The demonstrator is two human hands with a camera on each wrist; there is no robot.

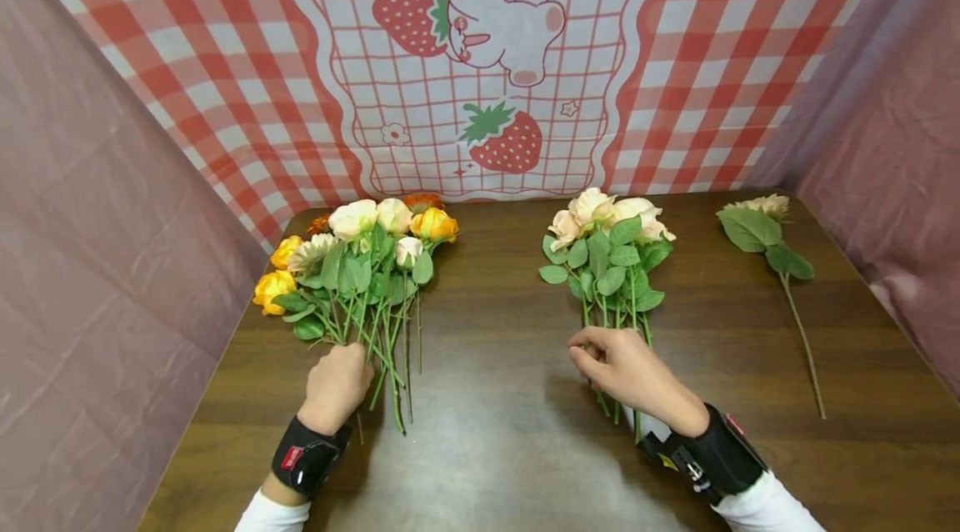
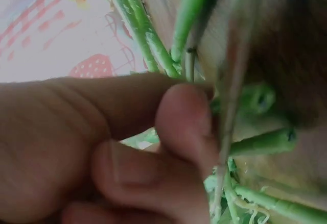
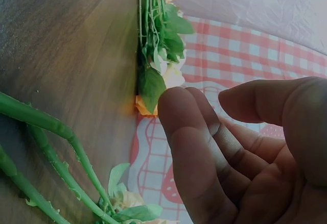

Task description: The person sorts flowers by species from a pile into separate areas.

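Mixed flowers (image 1: 354, 273) lie near the worktop's (image 1: 487, 407) far left corner, the left hand's (image 1: 339, 382) fingers curled among their stems (image 2: 191, 9); whether that grip pinches one, I cannot tell. Right hand (image 1: 626, 367), thumb and fingers apart, is above peach-cream roses (image 1: 611, 255) near the far edge. Left wristband's (image 1: 302, 436) red label (image 1: 292, 457): lettering too small to read.

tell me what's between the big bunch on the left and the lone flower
In the head view, the pale roses lie between the big bunch and the lone flower, with the right hand over their stems and tabletop on either side.
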